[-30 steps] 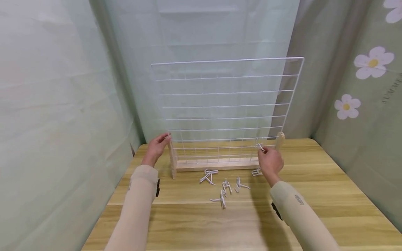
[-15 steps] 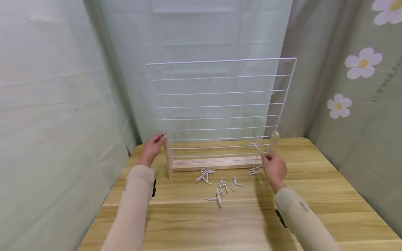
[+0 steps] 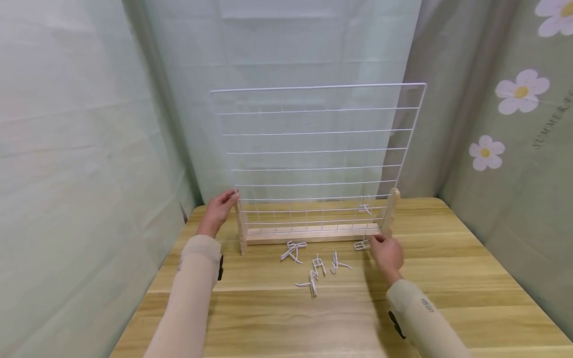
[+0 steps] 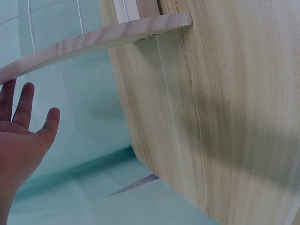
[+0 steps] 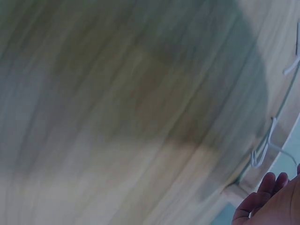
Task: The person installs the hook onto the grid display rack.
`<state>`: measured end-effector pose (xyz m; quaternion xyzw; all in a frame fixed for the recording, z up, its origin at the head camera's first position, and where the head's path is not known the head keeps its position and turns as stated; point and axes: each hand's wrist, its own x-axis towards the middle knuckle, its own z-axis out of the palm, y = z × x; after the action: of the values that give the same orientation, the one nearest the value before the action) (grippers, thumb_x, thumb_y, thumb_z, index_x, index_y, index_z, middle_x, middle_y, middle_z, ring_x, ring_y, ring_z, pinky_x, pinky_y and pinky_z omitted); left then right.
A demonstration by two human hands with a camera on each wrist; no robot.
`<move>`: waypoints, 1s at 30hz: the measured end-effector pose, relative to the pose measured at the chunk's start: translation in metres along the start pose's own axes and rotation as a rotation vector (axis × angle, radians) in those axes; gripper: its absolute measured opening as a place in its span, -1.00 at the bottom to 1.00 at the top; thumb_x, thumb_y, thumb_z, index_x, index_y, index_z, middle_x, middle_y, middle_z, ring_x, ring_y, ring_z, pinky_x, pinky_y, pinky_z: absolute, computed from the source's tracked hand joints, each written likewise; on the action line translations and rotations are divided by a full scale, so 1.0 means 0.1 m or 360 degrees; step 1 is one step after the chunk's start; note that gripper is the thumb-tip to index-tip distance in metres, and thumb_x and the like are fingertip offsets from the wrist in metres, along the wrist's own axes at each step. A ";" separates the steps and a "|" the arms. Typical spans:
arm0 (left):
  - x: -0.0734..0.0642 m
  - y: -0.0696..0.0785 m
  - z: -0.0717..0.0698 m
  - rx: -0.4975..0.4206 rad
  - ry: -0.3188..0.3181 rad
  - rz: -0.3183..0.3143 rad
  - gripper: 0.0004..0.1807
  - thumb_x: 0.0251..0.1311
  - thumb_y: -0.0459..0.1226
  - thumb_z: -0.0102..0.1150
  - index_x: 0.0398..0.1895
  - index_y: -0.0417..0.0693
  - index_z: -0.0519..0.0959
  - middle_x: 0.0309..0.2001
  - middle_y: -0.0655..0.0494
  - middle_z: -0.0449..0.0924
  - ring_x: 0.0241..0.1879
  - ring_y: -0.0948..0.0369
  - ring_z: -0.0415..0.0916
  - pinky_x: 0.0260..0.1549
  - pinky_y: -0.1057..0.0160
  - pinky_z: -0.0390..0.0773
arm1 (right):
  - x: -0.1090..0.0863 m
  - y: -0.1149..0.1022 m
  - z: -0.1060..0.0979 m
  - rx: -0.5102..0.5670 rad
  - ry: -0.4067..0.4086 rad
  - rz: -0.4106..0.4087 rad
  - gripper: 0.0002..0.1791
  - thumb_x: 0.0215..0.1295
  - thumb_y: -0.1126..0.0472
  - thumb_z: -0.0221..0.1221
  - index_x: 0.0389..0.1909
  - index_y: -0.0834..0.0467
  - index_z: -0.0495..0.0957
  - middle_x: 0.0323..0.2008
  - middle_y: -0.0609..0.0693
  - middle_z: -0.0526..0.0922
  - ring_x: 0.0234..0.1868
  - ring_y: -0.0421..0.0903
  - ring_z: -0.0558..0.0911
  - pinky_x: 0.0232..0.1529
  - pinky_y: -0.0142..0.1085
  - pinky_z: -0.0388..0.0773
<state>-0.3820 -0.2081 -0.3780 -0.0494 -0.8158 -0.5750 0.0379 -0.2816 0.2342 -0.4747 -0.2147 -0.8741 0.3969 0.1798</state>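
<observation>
"So, what have those hands got hold of?"

"Up at the tip of the left wooden post (image 3: pixel 241 226), the left hand (image 3: pixel 218 213) pinches with thumb and forefinger; its other fingers are held loosely apart."

"And the right hand (image 3: pixel 387 253)?"

"Low down, by the foot of the right wooden post (image 3: pixel 390 211). Its fingers are curled, the tips at a white wire hook (image 3: pixel 361 245) on the counter (image 3: pixel 277 318), just in front of the wooden base (image 3: pixel 313 236). I can't tell whether they've closed on it, since the hand covers that end."

"Which way does that one lie?"

"Roughly left to right along its length, the boxy loop to the left, the covered end to the right, and a prong reaching back towards the base."

"And the wire grid (image 3: pixel 313 151)?"

"Upright between the posts, its many bars running left to right, same as the base. One hung hook (image 3: pixel 364 205) sits low near the right post, its peg slanting down to the right. Four loose hooks (image 3: pixel 313 286) lie nearer the person, pointing every which way."
</observation>
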 end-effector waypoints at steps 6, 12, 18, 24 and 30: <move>0.02 -0.02 -0.05 -0.0010 0.0006 -0.0007 -0.41 0.48 -0.06 0.01 0.45 -0.16 0.32 0.42 -0.13 0.29 0.42 -0.03 0.15 0.38 -0.06 0.14 | -0.02 -0.03 0.20 0.0092 0.0026 0.0013 -0.65 0.33 -0.02 0.18 -0.15 0.18 0.72 -0.20 0.16 0.71 -0.19 0.18 0.61 -0.34 0.01 0.43; -0.02 -0.04 -0.04 0.0001 0.0004 -0.0023 -0.44 0.49 -0.06 0.00 0.44 -0.13 0.33 0.42 -0.09 0.30 0.42 -0.02 0.15 0.38 -0.07 0.13 | -0.03 -0.03 0.31 0.0093 0.0112 0.0056 -0.67 0.30 -0.01 0.23 -0.20 0.19 0.72 -0.24 0.17 0.71 -0.21 0.21 0.62 -0.33 0.05 0.43; -0.01 -0.03 0.02 0.0006 0.0016 0.0000 -0.44 0.49 -0.06 0.01 0.43 -0.17 0.35 0.41 -0.12 0.31 0.41 -0.04 0.19 0.37 -0.06 0.16 | -0.01 -0.01 0.31 0.0059 0.0131 0.0027 -0.72 0.30 0.07 0.21 -0.19 0.20 0.72 -0.25 0.16 0.72 -0.23 0.19 0.63 -0.37 0.02 0.44; -0.01 -0.02 0.01 -0.0010 0.0027 -0.0035 -0.43 0.50 -0.05 -0.01 0.43 -0.14 0.34 0.41 -0.12 0.31 0.41 -0.04 0.17 0.38 -0.06 0.15 | -0.02 0.01 0.25 0.0005 0.0020 -0.0080 -0.71 0.26 0.11 0.15 -0.20 0.20 0.72 -0.24 0.16 0.73 -0.25 0.16 0.64 -0.38 -0.03 0.46; -0.02 -0.02 0.00 0.0009 0.0024 -0.0016 -0.44 0.50 -0.07 -0.01 0.43 -0.16 0.34 0.41 -0.13 0.31 0.41 -0.03 0.17 0.38 -0.05 0.15 | -0.03 0.10 0.11 -0.0058 -0.0219 -0.0290 -0.77 0.24 0.16 0.14 -0.24 0.19 0.69 -0.29 0.09 0.71 -0.30 0.04 0.61 -0.37 -0.15 0.46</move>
<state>-0.3805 -0.2086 -0.3802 -0.0409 -0.8174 -0.5732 0.0413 -0.2825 0.2319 -0.4892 -0.1098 -0.9074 0.3766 0.1507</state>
